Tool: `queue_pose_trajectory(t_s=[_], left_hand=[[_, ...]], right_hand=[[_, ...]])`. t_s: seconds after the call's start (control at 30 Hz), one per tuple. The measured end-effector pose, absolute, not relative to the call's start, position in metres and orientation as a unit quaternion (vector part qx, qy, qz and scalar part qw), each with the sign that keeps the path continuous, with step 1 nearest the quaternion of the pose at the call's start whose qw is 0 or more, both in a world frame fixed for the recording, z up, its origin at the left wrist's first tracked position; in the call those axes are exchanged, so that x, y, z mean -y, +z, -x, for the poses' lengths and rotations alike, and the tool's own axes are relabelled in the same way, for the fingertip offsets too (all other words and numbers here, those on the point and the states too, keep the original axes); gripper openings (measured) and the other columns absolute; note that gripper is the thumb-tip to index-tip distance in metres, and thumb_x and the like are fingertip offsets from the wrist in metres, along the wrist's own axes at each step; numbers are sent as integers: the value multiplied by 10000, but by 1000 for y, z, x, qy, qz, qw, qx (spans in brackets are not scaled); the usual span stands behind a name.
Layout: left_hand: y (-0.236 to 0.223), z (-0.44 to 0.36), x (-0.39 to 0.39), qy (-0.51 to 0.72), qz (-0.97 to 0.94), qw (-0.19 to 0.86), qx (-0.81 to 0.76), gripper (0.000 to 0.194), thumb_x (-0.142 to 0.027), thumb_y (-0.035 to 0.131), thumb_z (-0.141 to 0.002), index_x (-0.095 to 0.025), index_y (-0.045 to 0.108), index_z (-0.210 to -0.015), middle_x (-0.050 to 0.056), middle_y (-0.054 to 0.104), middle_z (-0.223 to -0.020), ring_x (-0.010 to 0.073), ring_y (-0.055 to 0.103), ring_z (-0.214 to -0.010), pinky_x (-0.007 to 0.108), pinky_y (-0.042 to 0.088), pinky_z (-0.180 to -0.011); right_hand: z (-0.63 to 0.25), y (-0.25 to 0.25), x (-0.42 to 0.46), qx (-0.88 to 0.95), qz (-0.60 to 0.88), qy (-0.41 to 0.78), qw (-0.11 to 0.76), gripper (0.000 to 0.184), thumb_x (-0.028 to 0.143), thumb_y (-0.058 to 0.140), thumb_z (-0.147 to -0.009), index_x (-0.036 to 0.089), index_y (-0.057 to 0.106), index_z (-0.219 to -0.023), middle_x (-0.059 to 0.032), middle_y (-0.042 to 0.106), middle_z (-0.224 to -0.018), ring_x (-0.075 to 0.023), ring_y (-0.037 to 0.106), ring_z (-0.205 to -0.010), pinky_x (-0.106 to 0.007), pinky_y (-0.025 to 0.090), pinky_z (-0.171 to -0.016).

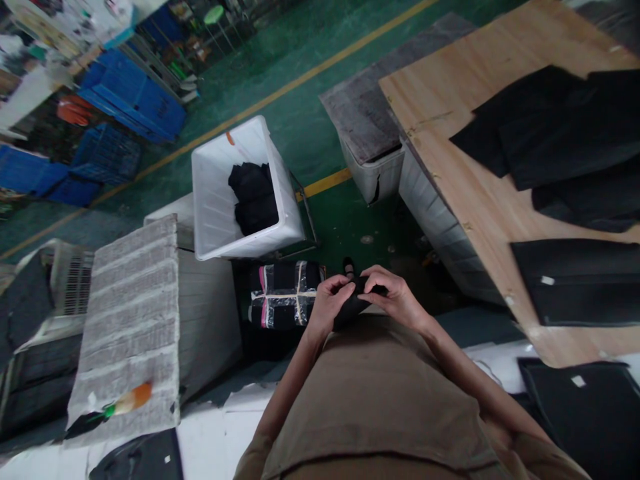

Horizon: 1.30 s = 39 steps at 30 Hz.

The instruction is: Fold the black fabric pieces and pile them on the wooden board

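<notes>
Both my hands meet in front of my body over a small piece of black fabric (356,301). My left hand (331,303) curls its fingers around the fabric's left end. My right hand (395,293) pinches the fabric's upper right edge with thumb and fingers closed. The fabric is dark and bunched, so its shape is hard to read. Below the hands a wrapped bundle (283,293) of dark goods, bound with tape, lies on the floor.
A white plastic bin (210,193) with black cloth inside stands ahead. A wooden table (450,133) at right carries black fabric pieces (560,127) and flat black packs (575,283). Left is a white stack (130,313) with an orange-tipped tool (125,402). Blue crates (135,100) stand on the green floor.
</notes>
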<state>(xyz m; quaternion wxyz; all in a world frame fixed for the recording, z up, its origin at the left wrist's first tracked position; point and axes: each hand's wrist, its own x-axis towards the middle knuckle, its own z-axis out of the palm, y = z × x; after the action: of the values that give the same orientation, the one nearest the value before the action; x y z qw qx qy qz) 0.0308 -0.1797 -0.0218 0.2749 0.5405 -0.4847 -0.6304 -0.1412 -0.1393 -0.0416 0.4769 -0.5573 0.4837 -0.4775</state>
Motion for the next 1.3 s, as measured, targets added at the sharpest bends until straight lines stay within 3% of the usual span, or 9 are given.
queue_pose_trajectory(t_s=[0.17, 0.3, 0.43, 0.63, 0.77, 0.97, 1.3], left_hand=[[-17, -25, 179, -616, -545, 271, 501, 157, -274, 625, -742, -145, 593, -660, -35, 526, -640, 96, 451, -630, 213, 371, -618], [-17, -23, 175, -589, -544, 260, 538, 135, -227, 581, -762, -149, 568, -653, -37, 501, -634, 98, 443, -635, 212, 354, -610], [-21, -22, 170, -554, -540, 240, 586, 166, -234, 583, -777, -156, 544, -635, -41, 455, -604, 97, 405, -602, 219, 317, -569], [-23, -19, 166, -536, -538, 236, 607, 167, -256, 596, -780, -157, 576, -647, -33, 486, -602, 96, 412, -582, 223, 320, -554], [-22, -18, 166, -539, -536, 233, 606, 166, -255, 596, -782, -153, 584, -651, -31, 493, -600, 96, 416, -580, 222, 323, -554], [-18, -19, 166, -558, -521, 227, 605, 203, -260, 569, -803, -151, 569, -633, -28, 482, -596, 98, 414, -589, 223, 327, -556], [-27, -13, 165, -557, -530, 216, 602, 135, -222, 571, -755, -151, 602, -644, -27, 524, -598, 99, 438, -584, 219, 333, -558]], right_hand=[[146, -41, 138, -473, 534, -482, 508, 156, 326, 731, -828, 212, 627, -807, -48, 616, -983, -226, 600, -1041, -352, 448, -908], [153, -36, 141, -484, 505, -440, 562, 248, 370, 744, -801, 203, 626, -942, -25, 630, -932, -201, 607, -926, -329, 472, -837], [152, -35, 145, -510, 476, -431, 572, 181, 351, 667, -840, 192, 617, -911, -12, 621, -857, -166, 594, -816, -298, 479, -748], [144, -39, 146, -512, 463, -440, 574, 120, 226, 644, -774, 196, 606, -884, -1, 634, -855, -154, 609, -821, -314, 493, -808], [142, -40, 144, -531, 427, -462, 568, 117, 207, 639, -743, 190, 604, -854, 4, 629, -821, -145, 598, -779, -308, 491, -786], [137, -45, 141, -525, 323, -478, 625, 161, 228, 687, -690, 185, 595, -814, 11, 612, -802, -127, 578, -726, -280, 476, -715], [140, -41, 133, -545, 396, -474, 567, 127, 227, 660, -737, 196, 613, -851, -2, 630, -815, -151, 596, -776, -305, 494, -764]])
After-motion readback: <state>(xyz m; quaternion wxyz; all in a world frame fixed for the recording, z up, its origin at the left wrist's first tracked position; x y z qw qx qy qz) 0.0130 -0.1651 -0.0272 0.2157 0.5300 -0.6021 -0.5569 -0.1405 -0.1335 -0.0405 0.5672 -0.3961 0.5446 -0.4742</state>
